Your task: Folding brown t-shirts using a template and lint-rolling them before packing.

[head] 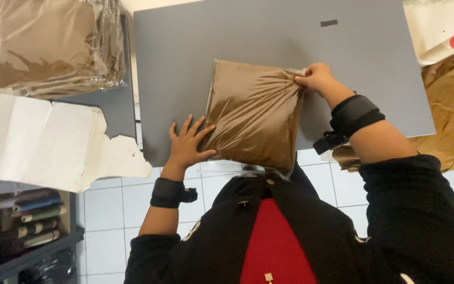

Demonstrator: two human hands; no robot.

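A brown folded garment in a clear plastic bag (253, 113) lies on the near part of a grey board (269, 42). My left hand (187, 143) rests flat with spread fingers against the bag's left edge, partly on the board. At the bag's upper right corner, my right hand (316, 78) pinches the gathered plastic, which wrinkles toward the fingers. Both wrists carry black bands.
A stack of bagged brown garments (59, 44) sits at the upper left. Torn white cardboard (43, 139) lies left of the board. Loose brown fabric (453, 110) is piled at the right, with a white and red object (445, 46) above it. A shelf with rolls (27, 221) stands low left over tiled floor.
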